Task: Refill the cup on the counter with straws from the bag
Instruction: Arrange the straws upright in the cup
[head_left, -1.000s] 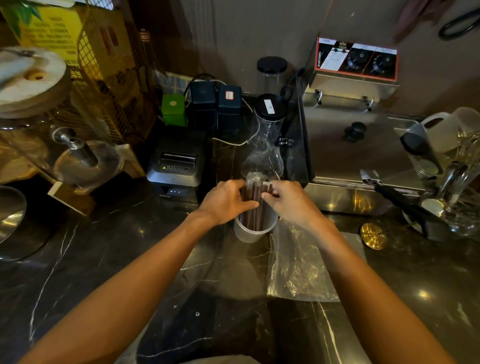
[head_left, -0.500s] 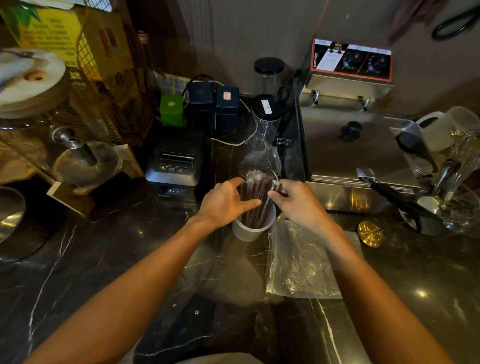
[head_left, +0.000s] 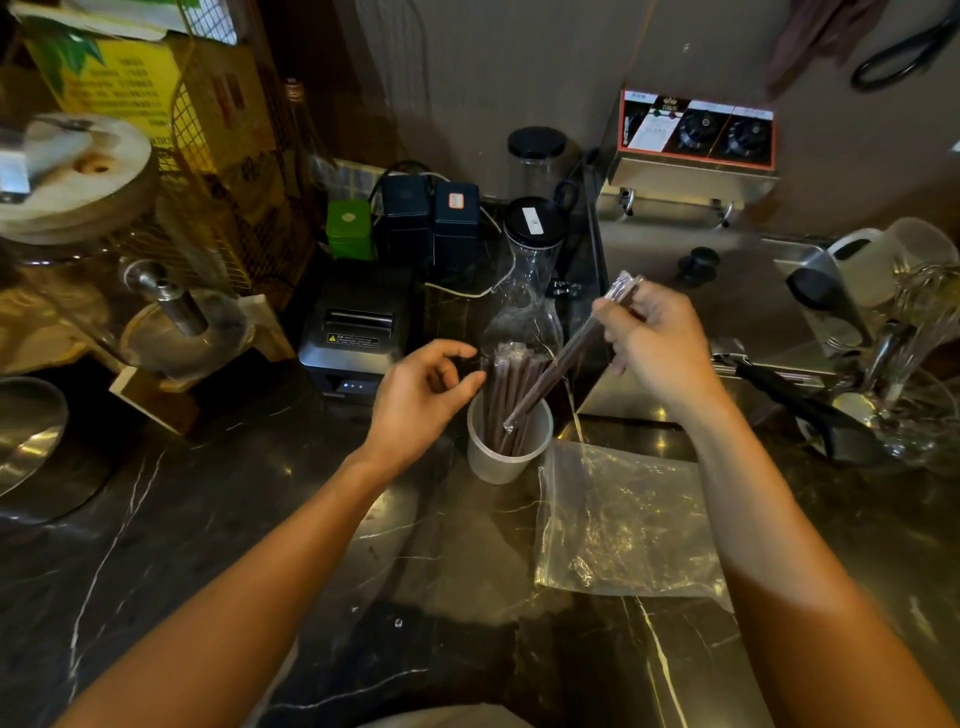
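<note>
Tabletop (head_left: 156, 571): black veined marble, glossy. Bag (head_left: 623, 525): clear crinkled plastic, flat. Cup (head_left: 506, 460): white, round, holding brown wrapped straws (head_left: 506, 379). Left hand (head_left: 421, 395): released, beside them. Right hand (head_left: 657, 345): pinching one tilted straw (head_left: 561, 364). Printer (head_left: 358, 332): black, writing unreadable.

Left hand (head_left: 423, 397) loosely curled, fingers apart, palm facing right, right hand (head_left: 657, 348) raised, fingers pinched closed, both forearms extended forward
</note>
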